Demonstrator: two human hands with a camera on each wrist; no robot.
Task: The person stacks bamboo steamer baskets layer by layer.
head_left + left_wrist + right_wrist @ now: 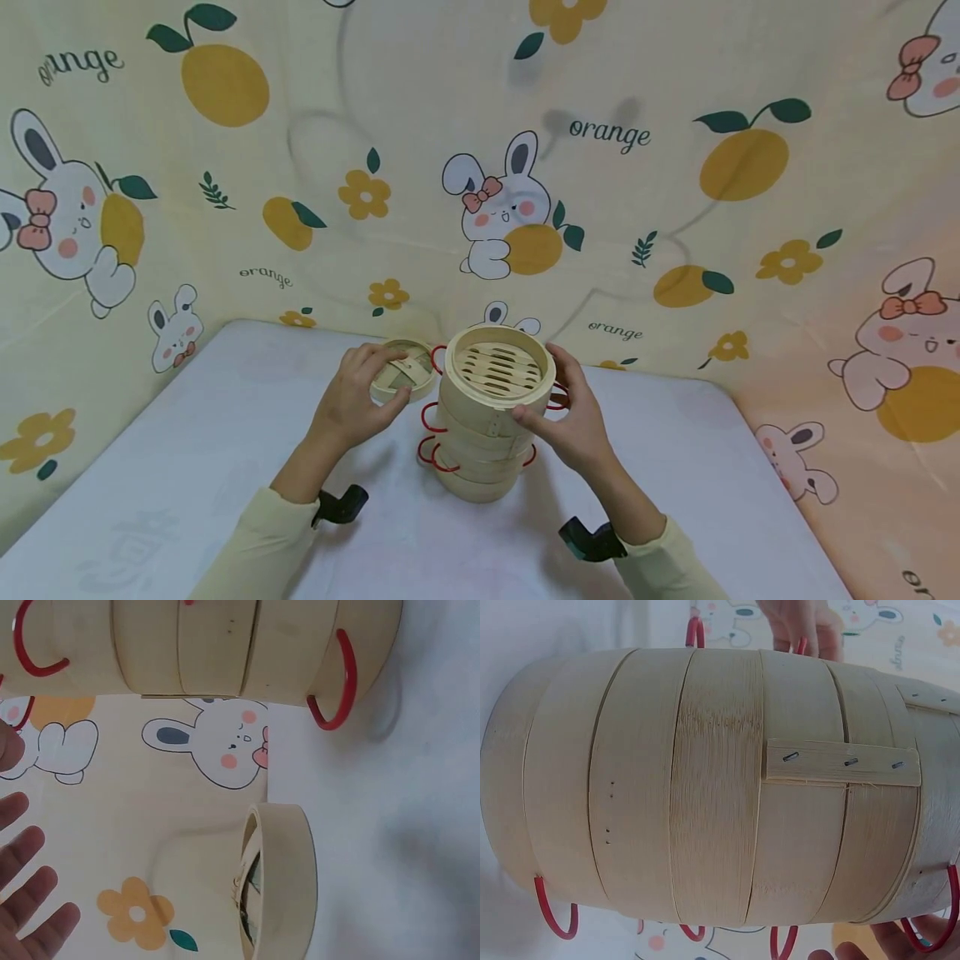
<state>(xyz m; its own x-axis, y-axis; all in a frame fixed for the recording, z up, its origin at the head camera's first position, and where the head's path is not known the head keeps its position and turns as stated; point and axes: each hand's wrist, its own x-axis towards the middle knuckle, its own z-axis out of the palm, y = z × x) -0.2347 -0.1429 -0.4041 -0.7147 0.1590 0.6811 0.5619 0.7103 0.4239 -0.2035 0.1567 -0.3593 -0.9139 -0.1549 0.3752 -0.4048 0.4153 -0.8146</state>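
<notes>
A tall stack of round bamboo steamer baskets (480, 454) with red loop handles stands on the table. Its uppermost basket (498, 371) shows a slatted floor. My right hand (573, 417) grips that basket at its right side, thumb in front and fingers round the far side; in the right wrist view, fingertips (911, 937) show beside a red handle. Left of the stack, my left hand (356, 400) hovers with fingers apart, holding nothing. Behind it lies a woven bamboo lid (405, 387), seen edge-on as a round lid (289, 881) in the left wrist view.
A white-covered table (187, 467) spreads around the stack. Behind and beside it hangs a cloth backdrop (420, 83) printed with rabbits, oranges and flowers. Black wrist mounts (592, 542) sit at both cuffs.
</notes>
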